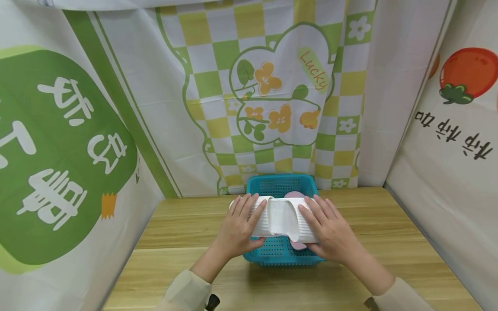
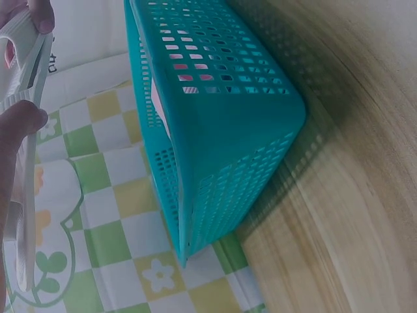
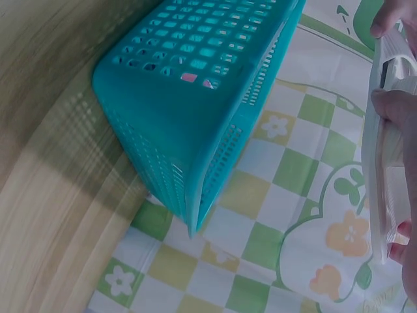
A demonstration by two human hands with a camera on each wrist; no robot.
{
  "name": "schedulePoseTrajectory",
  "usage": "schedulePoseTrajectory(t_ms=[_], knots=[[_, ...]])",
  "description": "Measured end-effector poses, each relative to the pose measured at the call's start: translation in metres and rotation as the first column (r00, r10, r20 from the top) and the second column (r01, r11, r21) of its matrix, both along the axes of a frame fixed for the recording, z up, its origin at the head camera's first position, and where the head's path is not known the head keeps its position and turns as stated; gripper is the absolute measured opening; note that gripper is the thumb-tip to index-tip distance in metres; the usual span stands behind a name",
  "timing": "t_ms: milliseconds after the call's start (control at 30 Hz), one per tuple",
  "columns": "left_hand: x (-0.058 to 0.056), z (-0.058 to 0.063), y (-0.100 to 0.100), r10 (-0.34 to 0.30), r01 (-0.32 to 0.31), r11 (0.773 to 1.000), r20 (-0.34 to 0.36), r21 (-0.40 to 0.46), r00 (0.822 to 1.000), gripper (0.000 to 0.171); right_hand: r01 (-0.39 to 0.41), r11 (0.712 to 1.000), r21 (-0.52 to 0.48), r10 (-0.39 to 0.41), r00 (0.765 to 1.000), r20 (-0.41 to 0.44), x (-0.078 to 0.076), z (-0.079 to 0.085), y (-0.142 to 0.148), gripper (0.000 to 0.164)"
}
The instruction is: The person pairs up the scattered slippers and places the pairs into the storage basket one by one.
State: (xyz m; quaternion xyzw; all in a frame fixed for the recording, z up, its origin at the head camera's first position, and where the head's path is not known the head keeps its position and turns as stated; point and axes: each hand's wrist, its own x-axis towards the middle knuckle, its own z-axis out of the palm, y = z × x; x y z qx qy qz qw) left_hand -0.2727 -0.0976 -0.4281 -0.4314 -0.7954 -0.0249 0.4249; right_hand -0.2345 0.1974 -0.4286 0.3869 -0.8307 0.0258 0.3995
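Observation:
Both hands hold a pair of white slippers (image 1: 283,216) with ribbed uppers, level over a blue-green basket (image 1: 282,261). The slippers lie together end to end, their open sides meeting at a textured footbed in the middle. My left hand (image 1: 239,226) grips the left end, fingers on top and thumb at the near edge. On the right end, my right hand (image 1: 334,229) grips the same way. The slippers' side edge (image 2: 27,195) shows in the left wrist view, apart from the basket. Under them a pink, round-ended item (image 1: 298,245) lies in the basket, its middle hidden.
The perforated basket stands on a wood-grain table (image 1: 179,224) near its back edge. Behind it hangs a checked green, yellow and white cloth (image 1: 218,103). Printed white cloth walls (image 1: 439,181) rise at both sides.

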Motion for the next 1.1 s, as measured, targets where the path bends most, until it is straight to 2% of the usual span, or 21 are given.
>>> schedulePoseTrajectory(t_ms=[400,500,667,1100], knots=[[0.002,-0.001,0.001,0.008,-0.008,1.000,0.003,-0.013,1.000,0.102,-0.002,1.000,-0.004,0.002,1.000,-0.007,0.002,-0.002,-0.006,0.101],[0.002,-0.001,0.002,0.005,-0.005,1.000,-0.007,-0.008,1.000,0.102,-0.009,1.000,-0.008,0.009,1.000,-0.006,0.001,-0.002,-0.007,0.096],[0.003,-0.001,0.003,0.005,-0.005,1.000,-0.015,-0.009,1.000,0.101,-0.026,0.999,-0.021,0.025,1.000,-0.005,0.001,-0.004,-0.009,0.074],[0.008,0.001,0.008,-0.011,0.011,1.000,-0.002,-0.024,1.000,0.096,-0.035,0.999,-0.032,0.036,0.999,0.016,0.004,-0.001,-0.012,0.075]])
